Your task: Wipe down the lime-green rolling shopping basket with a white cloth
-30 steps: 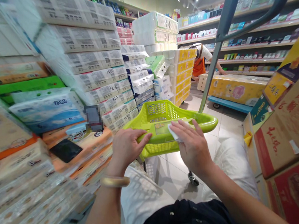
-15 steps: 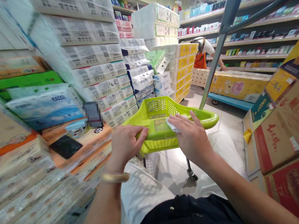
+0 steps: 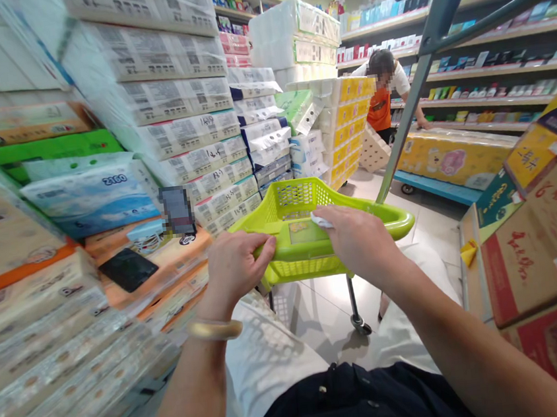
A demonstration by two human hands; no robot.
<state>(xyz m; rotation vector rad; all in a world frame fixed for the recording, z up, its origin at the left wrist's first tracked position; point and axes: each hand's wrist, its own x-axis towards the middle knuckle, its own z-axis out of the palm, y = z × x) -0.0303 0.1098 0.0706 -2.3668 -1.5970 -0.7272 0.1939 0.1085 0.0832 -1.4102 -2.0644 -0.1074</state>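
A lime-green shopping cart stands right in front of my knees, its handle bar toward me and its perforated basket beyond. My left hand is wrapped round the left end of the bar, thumb on top. With my right hand I press a small white wipe against the right part of the handle; most of the wipe is under my fingers. Between the hands, a clear label panel with a small yellow picture shows on the handle.
Tall stacks of wrapped tissue packs rise on the left, with a black phone lying on an orange pack. Cardboard boxes stand at right. Behind a slanting metal pole, a person in orange bends over a blue trolley.
My right hand has slid a little along the handle with the wipe, its fingers now closer together. My left hand keeps its grip. The person behind has shifted and lifted their head.
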